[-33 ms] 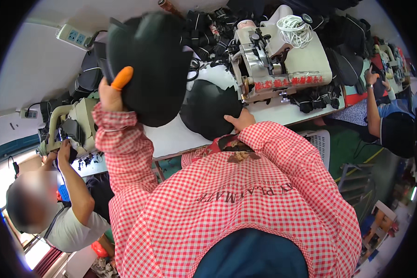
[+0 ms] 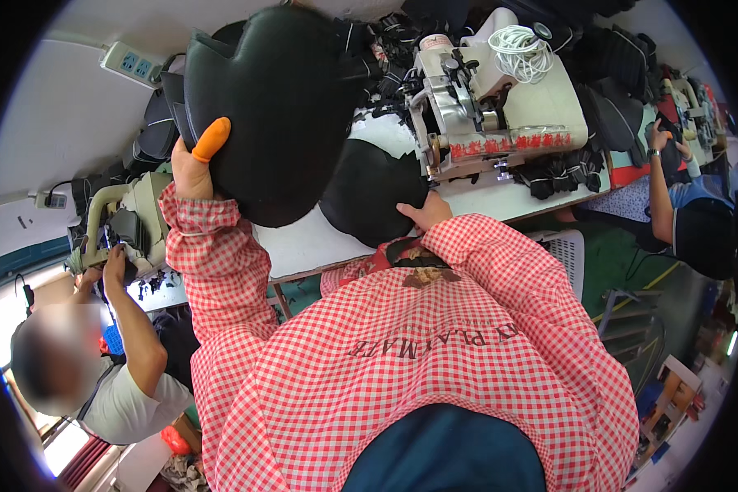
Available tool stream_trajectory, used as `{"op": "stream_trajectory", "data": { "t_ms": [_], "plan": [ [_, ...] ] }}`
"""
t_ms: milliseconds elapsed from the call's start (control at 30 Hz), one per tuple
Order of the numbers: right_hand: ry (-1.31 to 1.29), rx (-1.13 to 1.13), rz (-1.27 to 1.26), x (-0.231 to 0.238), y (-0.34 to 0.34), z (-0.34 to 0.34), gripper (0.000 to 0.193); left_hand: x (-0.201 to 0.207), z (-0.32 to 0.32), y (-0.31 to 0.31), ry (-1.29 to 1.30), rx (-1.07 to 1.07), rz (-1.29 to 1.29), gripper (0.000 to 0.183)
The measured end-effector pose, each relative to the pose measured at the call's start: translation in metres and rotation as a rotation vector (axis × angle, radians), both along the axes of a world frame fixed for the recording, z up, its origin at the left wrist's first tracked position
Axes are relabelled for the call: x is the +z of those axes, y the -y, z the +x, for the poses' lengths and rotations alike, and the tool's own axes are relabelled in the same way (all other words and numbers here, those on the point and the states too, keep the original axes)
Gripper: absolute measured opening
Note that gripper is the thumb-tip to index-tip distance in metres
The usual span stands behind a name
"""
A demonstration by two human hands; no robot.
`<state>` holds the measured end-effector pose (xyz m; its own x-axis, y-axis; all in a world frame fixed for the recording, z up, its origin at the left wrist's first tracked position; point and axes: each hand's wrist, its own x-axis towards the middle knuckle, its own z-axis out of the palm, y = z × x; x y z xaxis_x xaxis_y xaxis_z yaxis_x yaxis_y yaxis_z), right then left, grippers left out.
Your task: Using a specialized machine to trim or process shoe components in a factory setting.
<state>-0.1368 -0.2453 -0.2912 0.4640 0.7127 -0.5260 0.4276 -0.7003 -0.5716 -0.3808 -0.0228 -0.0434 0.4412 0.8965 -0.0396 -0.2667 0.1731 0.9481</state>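
Observation:
On the left, my left hand (image 2: 190, 174) grips a large, rounded black panel (image 2: 279, 123) with a notched upper edge, held up over the table. An orange finger cot (image 2: 211, 140) covers its thumb, which presses on the front face; the other fingers are hidden behind. Another dark flap shows behind the panel's left edge. A smaller black panel (image 2: 369, 193), also notched, lies on the white table (image 2: 295, 252). My right hand (image 2: 431, 211) pinches its right edge, thumb on top and the fingers partly out of sight.
A cream sewing machine (image 2: 541, 111) with a coil of white cord (image 2: 520, 54) stands right of the panels. Black bundles (image 2: 549, 174) lie around it. A co-worker (image 2: 131, 385) works at another machine (image 2: 152, 217) on the left; another person (image 2: 697, 213) sits far right.
The raised panel has swung to the right at its upper part and shows more of its face. My left hand has shifted slightly left. My right hand and the lower panel stay put.

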Motion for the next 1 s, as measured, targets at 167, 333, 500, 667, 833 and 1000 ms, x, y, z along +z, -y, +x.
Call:
{"op": "stream_trajectory", "data": {
  "t_ms": [167, 333, 500, 667, 833, 1000],
  "plan": [
    [-0.770, -0.354, -0.011, 0.026, 0.017, 0.015, 0.063, -0.174, -0.013, 0.073, -0.579, 0.163, -0.039, 0.037],
    [-0.875, -0.568, -0.022, 0.041, 0.019, 0.010, 0.067, -0.266, -0.005, 0.129, -0.855, 0.281, 0.409, 0.067],
    [-0.549, -0.364, 0.047, 0.030, -0.003, -0.006, 0.068, -0.185, 0.041, 0.039, -1.113, 0.019, 0.600, 0.082],
    [-0.119, -0.121, 0.184, 0.019, -0.014, -0.009, 0.070, -0.166, 0.063, 0.032, -1.277, -0.804, -0.016, 0.095],
    [-0.219, -0.220, 0.030, 0.038, 0.015, 0.000, 0.071, -0.141, 0.082, 0.012, -1.425, -0.653, 0.599, 0.095],
    [-0.123, -0.125, 0.203, 0.059, -0.001, -0.005, 0.066, -0.135, 0.135, 0.030, -1.541, -1.133, 0.496, 0.094]
  ]
}}
